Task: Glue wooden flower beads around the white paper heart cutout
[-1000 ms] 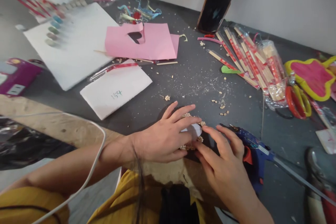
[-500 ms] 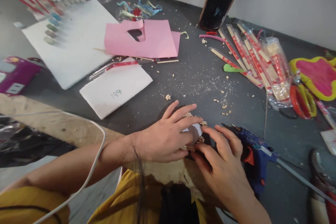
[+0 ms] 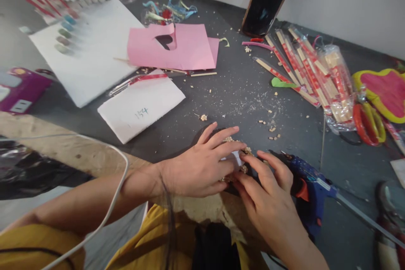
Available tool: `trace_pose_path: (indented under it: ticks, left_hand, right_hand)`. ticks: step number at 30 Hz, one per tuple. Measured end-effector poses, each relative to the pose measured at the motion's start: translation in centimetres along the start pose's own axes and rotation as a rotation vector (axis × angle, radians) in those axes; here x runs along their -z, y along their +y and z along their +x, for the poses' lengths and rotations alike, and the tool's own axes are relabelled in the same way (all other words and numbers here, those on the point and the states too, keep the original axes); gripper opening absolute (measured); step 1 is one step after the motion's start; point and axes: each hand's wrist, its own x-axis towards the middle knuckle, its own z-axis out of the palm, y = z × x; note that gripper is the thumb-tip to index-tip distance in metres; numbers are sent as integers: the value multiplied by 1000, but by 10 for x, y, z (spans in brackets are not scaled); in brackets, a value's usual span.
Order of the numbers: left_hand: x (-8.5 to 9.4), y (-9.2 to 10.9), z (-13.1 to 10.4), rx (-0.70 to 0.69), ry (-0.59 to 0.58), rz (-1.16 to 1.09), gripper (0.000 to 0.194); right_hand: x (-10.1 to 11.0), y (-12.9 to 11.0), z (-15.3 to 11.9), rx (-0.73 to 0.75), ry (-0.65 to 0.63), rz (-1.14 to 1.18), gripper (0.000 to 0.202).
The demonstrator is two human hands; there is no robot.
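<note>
A small craft piece made of cut wooden stick bits [image 3: 243, 168] lies at the table's front edge, with white paper [image 3: 234, 158] in its middle. My left hand [image 3: 198, 166] spans it from the left, fingers spread over the top and thumb at the near side, hiding much of it. On the right, my right hand [image 3: 268, 190] grips the piece's edge between thumb and bent fingers. A blue hot glue gun [image 3: 313, 190] lies just beyond my right hand. Past my left fingertips sits a little cluster of wooden bits [image 3: 203, 117].
Wrapped chopsticks [image 3: 313, 67], red-and-yellow scissors [image 3: 368, 122] and a leaning phone [image 3: 268, 0] occupy the right side. Pink paper [image 3: 193, 46], folded white paper marked 154 [image 3: 142, 105] and a white board [image 3: 91, 63] lie left. A white cable [image 3: 118, 190] crosses my left forearm.
The view has shifted very slightly. Both hands stay on the craft piece, with only a small movement of the right fingers.
</note>
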Motion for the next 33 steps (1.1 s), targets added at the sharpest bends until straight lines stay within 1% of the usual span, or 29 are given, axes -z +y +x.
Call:
trace_pose_path:
  ticks: [11, 18, 26, 29, 33]
  left_hand:
    - [-2, 0, 0, 1, 14, 1, 18]
    - [2, 0, 1, 12, -4, -23, 13]
    - [2, -1, 1, -5, -9, -9, 15]
    - [0, -2, 1, -4, -5, 0, 19]
    - [-1, -1, 1, -4, 17, 12, 23]
  right_hand:
    - [-3, 1, 0, 4, 6, 24, 16]
    - [1, 2, -1, -7, 5, 37, 21]
    - [14, 15, -16, -36, 61, -64, 23]
    - [12, 14, -19, -41, 59, -64, 21]
    - [6, 9, -15, 2, 16, -56, 27]
